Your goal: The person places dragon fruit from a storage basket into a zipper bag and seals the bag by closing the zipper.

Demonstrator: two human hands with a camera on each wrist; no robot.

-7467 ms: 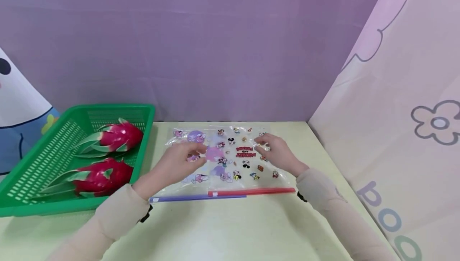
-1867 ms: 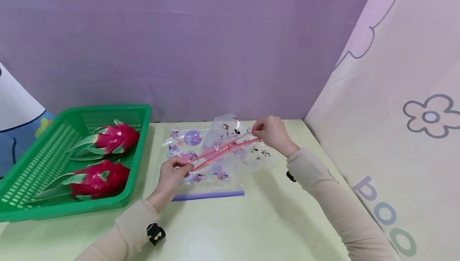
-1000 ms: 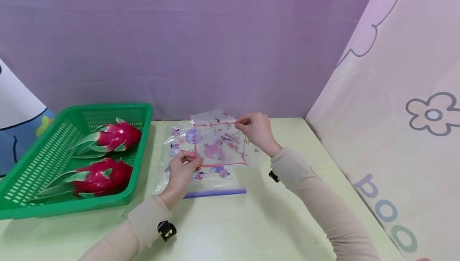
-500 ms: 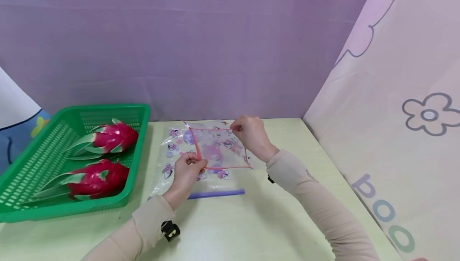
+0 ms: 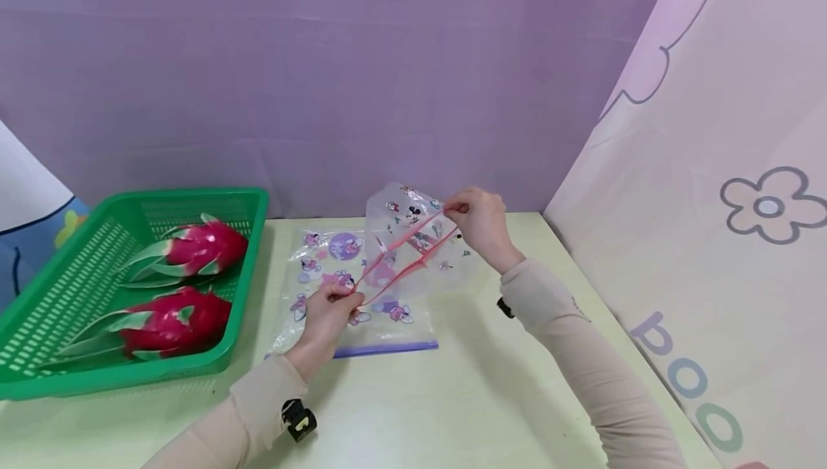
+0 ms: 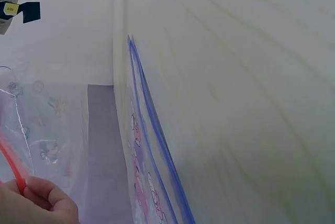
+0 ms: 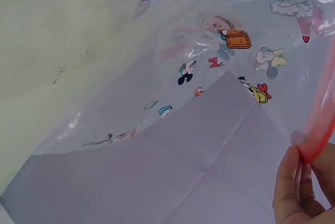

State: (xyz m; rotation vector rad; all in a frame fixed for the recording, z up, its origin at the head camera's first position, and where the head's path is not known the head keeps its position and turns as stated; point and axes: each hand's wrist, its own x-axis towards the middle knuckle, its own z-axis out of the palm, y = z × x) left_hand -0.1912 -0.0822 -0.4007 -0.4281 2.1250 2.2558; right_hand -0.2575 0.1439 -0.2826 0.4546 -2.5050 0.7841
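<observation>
Both hands hold a clear zip bag (image 5: 407,210) with a red zip and small cartoon prints, raised above the table with its mouth parted into a narrow gap. My left hand (image 5: 323,322) pinches the near-left end of the red zip; the left wrist view shows thumb and fingers (image 6: 47,195) on that strip. My right hand (image 5: 484,228) pinches the far-right end, also seen in the right wrist view, where the bag's film (image 7: 172,93) hangs beside it. Beneath lies a second clear zip bag (image 5: 291,318), flat, with pink and purple prints and a blue-purple zip (image 5: 390,348).
To the left stands a green plastic basket (image 5: 64,385) with two red dragon fruits, one behind (image 5: 216,246) and one in front (image 5: 194,322). A purple cloth (image 5: 388,81) closes off the back of the pale table (image 5: 413,411); a printed panel (image 5: 711,253) lines the right side.
The red-zip bag, flat on the table at first, has been picked up and its mouth opened. Lately the mouth narrowed from a wide square as my right hand moved up and right.
</observation>
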